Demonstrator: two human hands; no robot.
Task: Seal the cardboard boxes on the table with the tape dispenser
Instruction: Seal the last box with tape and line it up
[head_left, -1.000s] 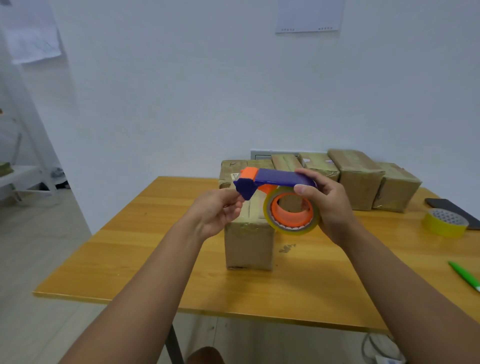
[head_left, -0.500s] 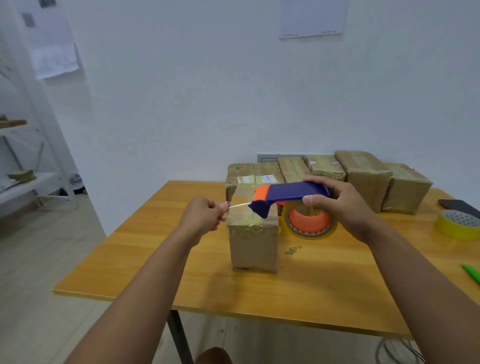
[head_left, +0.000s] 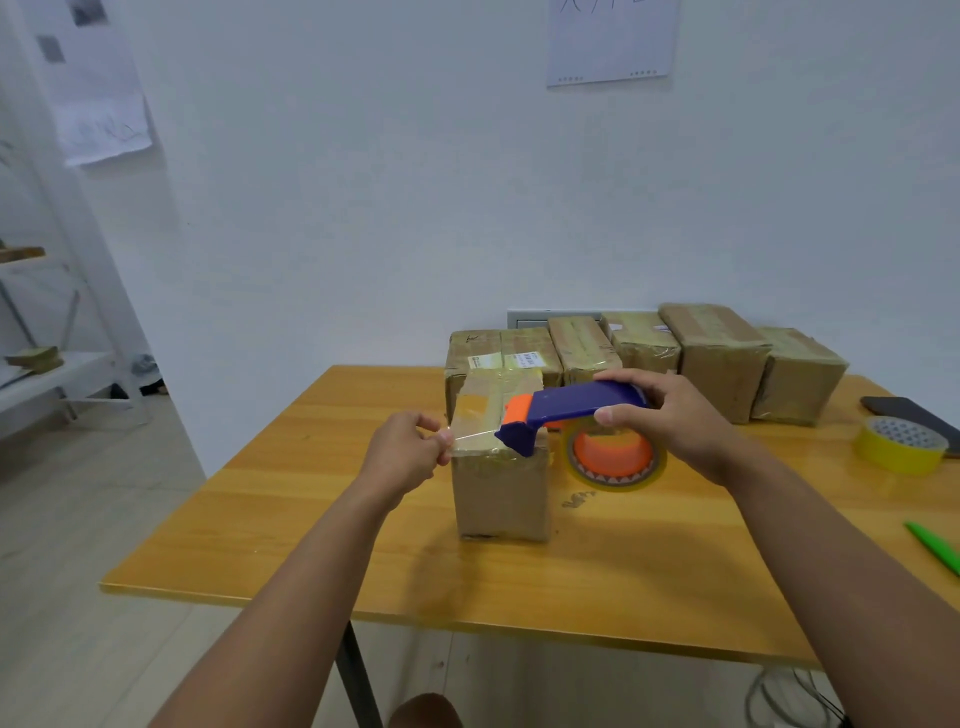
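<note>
A brown cardboard box stands alone near the middle of the wooden table. My right hand grips the blue and orange tape dispenser by its handle, its nose over the box's top right edge and its tape roll beside the box. My left hand pinches the free end of the clear tape at the box's top left edge, the strip stretched across the box top.
A row of several taped cardboard boxes lines the back of the table against the wall. A yellow tape roll, a dark phone and a green pen lie at the right. A shelf stands at the far left.
Both hands came down toward the box. My left hand pulled the tape end out leftward from the dispenser, and the stretched strip now lies across the box top.
</note>
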